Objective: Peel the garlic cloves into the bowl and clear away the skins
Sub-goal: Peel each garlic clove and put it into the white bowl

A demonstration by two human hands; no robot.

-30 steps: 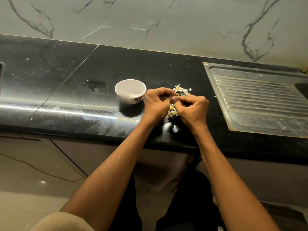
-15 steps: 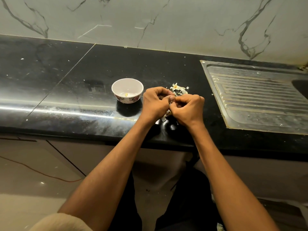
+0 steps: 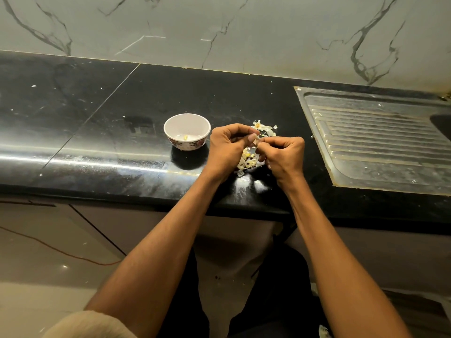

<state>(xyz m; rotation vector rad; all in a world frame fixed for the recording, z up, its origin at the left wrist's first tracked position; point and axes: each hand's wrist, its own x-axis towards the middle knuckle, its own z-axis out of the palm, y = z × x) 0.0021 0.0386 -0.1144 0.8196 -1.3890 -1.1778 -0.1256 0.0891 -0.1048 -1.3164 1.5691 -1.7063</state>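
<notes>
Nearest to you, your forearms are reaching out over the front edge of the counter [image 3: 102,132]. Your left hand [image 3: 228,148] and right hand [image 3: 284,156] are meeting just above it, fingers curled, both pinching a small garlic clove [image 3: 255,142] between their fingertips; it is too small to tell how much skin is on it. You are working the skin off, as far as the pose suggests.

Directly under your hands, a loose heap of skins [image 3: 247,161] is lying on the counter, and a second scatter of skins [image 3: 263,128] is sitting just beyond your knuckles. Some of that may be unpeeled garlic; you cannot tell at this size.

Just beside your left hand, apart from it, the bowl [image 3: 187,131] is standing upright, holding what looks like a single peeled clove [image 3: 186,137].

Farther right, the steel drainboard [image 3: 380,142] is running toward the marble wall [image 3: 219,28].

Judging by this, you are early to midway: one clove is in, one is being peeled, and none of the skins are cleared.
</notes>
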